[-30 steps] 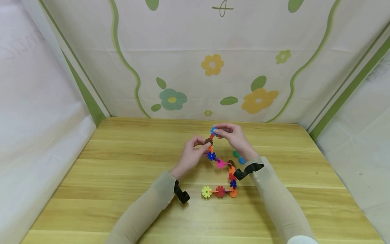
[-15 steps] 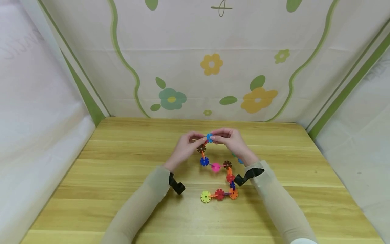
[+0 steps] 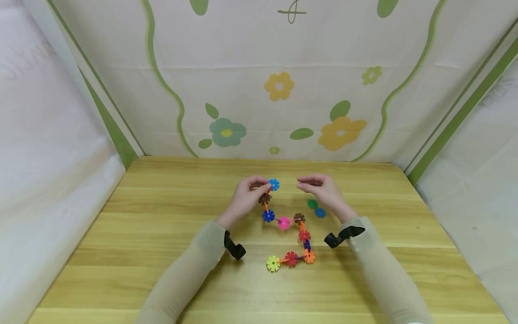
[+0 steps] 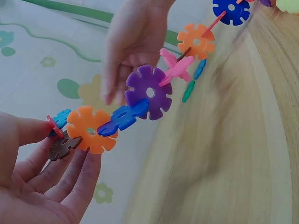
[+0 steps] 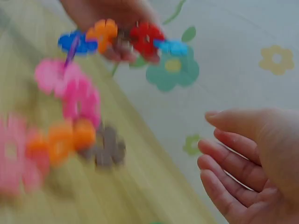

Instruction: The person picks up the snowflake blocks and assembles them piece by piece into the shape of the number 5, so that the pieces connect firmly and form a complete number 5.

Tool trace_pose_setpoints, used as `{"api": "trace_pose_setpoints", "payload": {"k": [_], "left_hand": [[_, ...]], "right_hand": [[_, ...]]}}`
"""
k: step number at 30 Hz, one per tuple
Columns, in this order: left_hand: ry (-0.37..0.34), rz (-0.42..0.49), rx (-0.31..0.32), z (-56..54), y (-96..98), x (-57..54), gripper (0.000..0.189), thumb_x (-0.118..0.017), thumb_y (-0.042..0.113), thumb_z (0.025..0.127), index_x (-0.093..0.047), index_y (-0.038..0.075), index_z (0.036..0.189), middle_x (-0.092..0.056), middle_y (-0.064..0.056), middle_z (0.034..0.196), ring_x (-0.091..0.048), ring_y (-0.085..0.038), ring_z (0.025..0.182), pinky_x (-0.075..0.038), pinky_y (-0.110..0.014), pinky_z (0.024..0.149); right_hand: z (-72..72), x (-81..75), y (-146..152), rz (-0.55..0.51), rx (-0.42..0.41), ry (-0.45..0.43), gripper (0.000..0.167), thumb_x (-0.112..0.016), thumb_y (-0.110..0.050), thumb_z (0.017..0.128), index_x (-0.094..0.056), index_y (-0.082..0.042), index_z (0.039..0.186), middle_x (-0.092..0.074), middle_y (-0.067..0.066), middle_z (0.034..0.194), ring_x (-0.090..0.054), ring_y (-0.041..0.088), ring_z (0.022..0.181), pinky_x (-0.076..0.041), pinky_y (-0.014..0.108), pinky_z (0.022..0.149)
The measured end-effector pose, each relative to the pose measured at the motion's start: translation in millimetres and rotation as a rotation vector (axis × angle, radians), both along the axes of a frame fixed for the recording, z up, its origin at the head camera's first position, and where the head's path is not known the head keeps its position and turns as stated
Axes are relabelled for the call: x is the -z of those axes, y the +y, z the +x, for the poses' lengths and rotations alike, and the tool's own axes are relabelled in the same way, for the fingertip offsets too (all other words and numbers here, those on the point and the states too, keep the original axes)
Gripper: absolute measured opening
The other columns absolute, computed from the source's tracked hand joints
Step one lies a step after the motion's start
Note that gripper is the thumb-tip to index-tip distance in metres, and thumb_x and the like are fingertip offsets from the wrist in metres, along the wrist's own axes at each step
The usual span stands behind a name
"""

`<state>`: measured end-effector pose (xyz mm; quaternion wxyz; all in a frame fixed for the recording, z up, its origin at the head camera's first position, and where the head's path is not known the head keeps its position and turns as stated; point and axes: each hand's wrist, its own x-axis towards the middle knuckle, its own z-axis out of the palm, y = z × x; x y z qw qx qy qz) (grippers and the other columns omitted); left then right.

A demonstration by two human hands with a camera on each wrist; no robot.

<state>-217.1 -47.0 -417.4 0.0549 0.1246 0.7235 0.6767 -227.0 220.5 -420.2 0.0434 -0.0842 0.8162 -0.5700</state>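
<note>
My left hand pinches one end of a long chain of colourful plastic snowflake discs, lifted in front of me. A light blue disc forms that end, beside my fingertips, joined to a red disc. Below come a brown disc, a dark blue disc and a pink disc. Further along, the chain bends toward me, then left to a yellow disc at the other end. My right hand, fingers loosely bent and holding nothing, is to the right of the light blue disc.
A green disc and a blue disc lie on the wooden table below my right hand. A flower-printed cloth stands behind the table, with more white cloth at both sides.
My right hand let go of the light blue disc and drew away to the right. Earlier, my left hand moved from near the brown disc up toward the light blue end.
</note>
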Motion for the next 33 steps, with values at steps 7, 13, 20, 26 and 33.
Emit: {"api": "trace_pose_setpoints", "payload": {"k": [7,13,20,26,33], "left_hand": [[-0.005,0.009,0.002,2.9,-1.1,0.4,0.019,-0.067,0.018,0.101,-0.073,0.003,0.112,-0.071,-0.011,0.096,-0.071,-0.024,0.079,-0.060,-0.035,0.069],[-0.009,0.007,-0.008,3.5,-1.2,1.9,0.019,-0.068,0.022,0.101,-0.074,0.006,0.110,-0.070,-0.014,0.098,-0.071,-0.024,0.079,-0.060,-0.038,0.069],[-0.005,0.012,0.001,3.4,-1.4,2.7,0.020,-0.068,0.023,0.101,-0.074,0.006,0.110,-0.070,-0.012,0.095,-0.071,-0.024,0.077,-0.060,-0.044,0.070],[-0.005,0.021,0.010,3.2,-1.9,2.8,0.022,-0.068,0.025,0.101,-0.074,0.006,0.110,-0.070,-0.011,0.094,-0.072,-0.024,0.077,-0.060,-0.046,0.072],[-0.020,0.032,0.011,3.5,-1.6,2.2,0.022,-0.069,0.025,0.100,-0.074,0.006,0.110,-0.070,-0.011,0.095,-0.072,-0.024,0.077,-0.060,-0.047,0.072]], "right_hand": [[1.4,23.7,38.5,0.244,0.048,0.001,0.042,-0.081,-0.024,0.091,-0.070,0.001,0.123,-0.073,0.011,0.113,-0.068,0.026,0.101,-0.055,0.037,0.088],[6.5,35.1,50.8,0.376,0.042,0.012,0.041,-0.087,-0.027,0.084,-0.075,-0.003,0.114,-0.074,0.006,0.100,-0.068,0.021,0.089,-0.056,0.032,0.077],[6.7,40.0,51.2,0.413,0.011,0.030,0.031,-0.085,-0.026,0.086,-0.078,-0.006,0.109,-0.070,0.003,0.094,-0.063,0.021,0.082,-0.054,0.033,0.070],[5.9,40.1,51.1,0.394,-0.003,0.015,0.030,-0.085,-0.025,0.087,-0.076,-0.006,0.108,-0.069,0.005,0.091,-0.062,0.022,0.080,-0.053,0.033,0.068],[5.7,39.6,47.6,0.346,-0.009,0.013,0.031,-0.085,-0.020,0.086,-0.071,-0.004,0.109,-0.069,0.007,0.094,-0.063,0.024,0.083,-0.055,0.035,0.071]]}}
